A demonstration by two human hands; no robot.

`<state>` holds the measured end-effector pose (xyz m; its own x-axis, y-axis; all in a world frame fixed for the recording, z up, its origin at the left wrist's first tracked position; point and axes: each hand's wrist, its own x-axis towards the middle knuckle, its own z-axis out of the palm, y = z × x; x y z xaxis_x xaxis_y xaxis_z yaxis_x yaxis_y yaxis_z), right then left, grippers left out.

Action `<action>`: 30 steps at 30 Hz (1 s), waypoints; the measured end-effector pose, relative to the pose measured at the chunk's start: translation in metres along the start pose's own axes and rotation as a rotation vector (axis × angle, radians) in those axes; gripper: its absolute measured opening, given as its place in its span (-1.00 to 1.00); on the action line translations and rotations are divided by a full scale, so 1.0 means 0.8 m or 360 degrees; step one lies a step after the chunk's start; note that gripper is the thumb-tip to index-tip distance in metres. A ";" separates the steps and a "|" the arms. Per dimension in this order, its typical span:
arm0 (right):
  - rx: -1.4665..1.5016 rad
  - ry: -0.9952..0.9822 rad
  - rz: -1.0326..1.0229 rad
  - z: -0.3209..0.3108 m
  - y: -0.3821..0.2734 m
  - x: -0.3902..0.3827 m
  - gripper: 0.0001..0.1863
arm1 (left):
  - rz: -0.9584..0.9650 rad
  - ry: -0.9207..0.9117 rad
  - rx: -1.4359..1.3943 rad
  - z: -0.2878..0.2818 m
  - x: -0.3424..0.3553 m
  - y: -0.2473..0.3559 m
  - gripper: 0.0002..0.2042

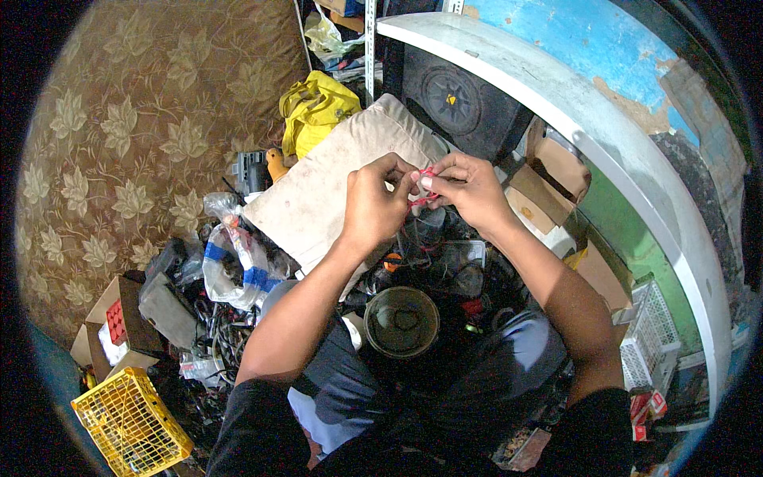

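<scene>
A thin red cord, perhaps a wire, point(419, 202) runs between my two raised hands in front of a pale cushion. My left hand point(380, 199) pinches it between thumb and fingertips. From the other side my right hand point(465, 189) pinches the same red strand, thumb against forefinger. A small loop of it shows above and below the fingertips; its ends are hidden. Beneath my hands lies the stained, light cushion point(318, 187). Between my knees stands a round metal tin point(401, 322) with something ring-shaped inside.
A yellow crate point(131, 421) and an open cardboard box point(103, 350) stand at the lower left. Beside the cushion lies a yellow bag point(314, 111). Behind it is a black speaker point(451, 99). A long white curved panel point(588, 131) arcs along the right, near a white basket point(648, 334).
</scene>
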<state>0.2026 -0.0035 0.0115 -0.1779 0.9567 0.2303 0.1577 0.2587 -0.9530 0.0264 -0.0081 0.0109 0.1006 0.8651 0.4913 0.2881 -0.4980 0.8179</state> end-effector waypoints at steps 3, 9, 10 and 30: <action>-0.0522 0.0053 -0.0400 -0.002 0.002 -0.003 -0.91 | 0.0048 -0.0016 0.0065 -0.003 -0.003 -0.005 -0.93; -0.0924 0.0167 -0.0481 -0.002 -0.023 -0.010 -0.92 | 0.0115 0.0000 0.0200 -0.013 0.002 -0.007 -0.92; -0.0695 0.0183 -0.0278 -0.001 -0.028 -0.009 -0.91 | 0.0139 0.0015 0.0236 -0.016 0.003 -0.007 -0.92; -0.0921 -0.0155 -0.0362 -0.134 0.032 -0.016 -0.70 | -0.0213 0.0210 -0.0012 -0.085 0.029 -0.057 -0.89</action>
<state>0.3130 0.0052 0.0053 -0.3524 0.8597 0.3698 0.6006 0.5108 -0.6151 -0.0488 0.0310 0.0054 -0.0641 0.9088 0.4123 0.2831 -0.3796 0.8808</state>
